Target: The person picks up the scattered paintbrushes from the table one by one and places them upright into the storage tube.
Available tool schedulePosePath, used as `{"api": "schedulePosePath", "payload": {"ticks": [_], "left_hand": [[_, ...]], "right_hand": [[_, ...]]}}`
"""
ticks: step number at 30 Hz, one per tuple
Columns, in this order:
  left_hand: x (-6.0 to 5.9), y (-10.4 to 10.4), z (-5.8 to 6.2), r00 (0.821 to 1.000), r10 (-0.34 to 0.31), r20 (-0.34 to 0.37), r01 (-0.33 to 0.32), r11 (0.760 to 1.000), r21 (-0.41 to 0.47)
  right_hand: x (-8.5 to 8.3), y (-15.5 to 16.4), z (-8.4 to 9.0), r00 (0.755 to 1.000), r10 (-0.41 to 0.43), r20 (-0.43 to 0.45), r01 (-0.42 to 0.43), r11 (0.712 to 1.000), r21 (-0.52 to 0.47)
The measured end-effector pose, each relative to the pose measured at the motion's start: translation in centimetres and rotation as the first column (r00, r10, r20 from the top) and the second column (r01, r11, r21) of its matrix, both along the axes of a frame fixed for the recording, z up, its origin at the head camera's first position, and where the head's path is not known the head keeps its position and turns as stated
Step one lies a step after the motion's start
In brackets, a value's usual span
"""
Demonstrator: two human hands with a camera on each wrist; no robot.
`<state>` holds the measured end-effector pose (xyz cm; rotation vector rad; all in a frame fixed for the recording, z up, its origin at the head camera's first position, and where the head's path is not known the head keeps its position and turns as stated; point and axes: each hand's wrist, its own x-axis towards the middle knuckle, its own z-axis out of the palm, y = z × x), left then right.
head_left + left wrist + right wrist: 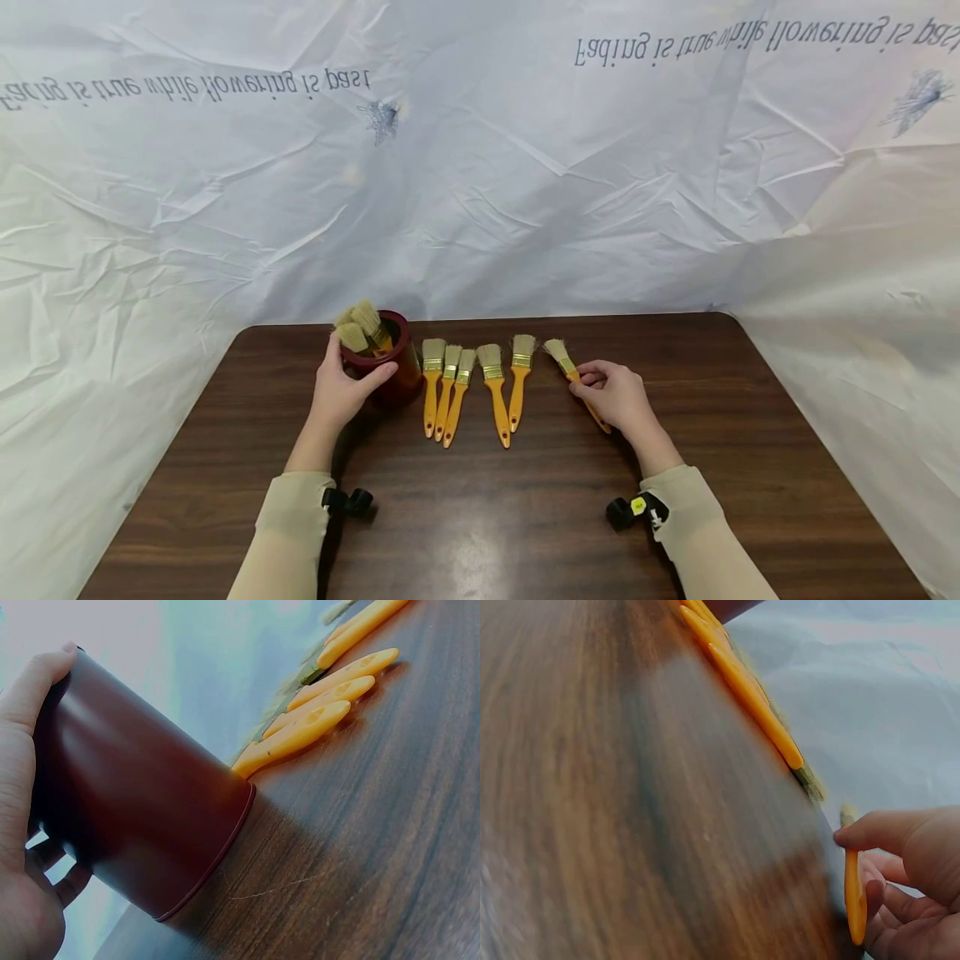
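A paintbrush [568, 367] is sitting in the right hand [613, 396], over the right part of the desk [465, 525], its bristles pointing away from the person and its yellow handle slanting back toward them. The thumb and fingers are pinching that handle just behind the metal band; I cannot tell whether its end is touching the wood. The left hand [343, 387] is gripping a dark red cup [401, 377] at the far left, the thumb lying along the near rim and the other fingers curling round the opposite side. Several brushes [366, 319] are standing in the cup, bristles up. Just beside it, three brushes [446, 392] are lying close together, and two more brushes [496, 392] are resting between those and the right hand, all with handles facing the person. Pale sleeves [288, 525] are covering the forearms, and a wrinkled white sheet [480, 183] with upside-down lettering is hanging behind the desk
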<state>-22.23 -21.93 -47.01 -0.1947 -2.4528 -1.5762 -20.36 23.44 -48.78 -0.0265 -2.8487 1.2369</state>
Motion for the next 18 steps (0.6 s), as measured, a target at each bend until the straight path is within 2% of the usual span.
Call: {"api": "schedulePosePath", "payload": {"ticks": [7,12,18], "left_hand": [[0.0,-0.4,0.1,1.000,0.002,-0.008,-0.002,1.000,-0.002],[-0.2,-0.5,-0.1,1.000,-0.011,-0.004,0.011,1.000,0.014],[-0.2,-0.3,-0.3,1.000,-0.018,-0.009,0.018,1.000,0.012]], "right_hand": [[-0.1,-0.5,0.5,1.000,0.006,-0.022,-0.007,0.997,-0.071],[0.2,-1.0,1.5,0.999,0.019,-0.034,-0.025,0.983,-0.183],[0.4,-1.9,3.0,0.997,0.042,-0.072,-0.058,0.968,-0.244]]}}
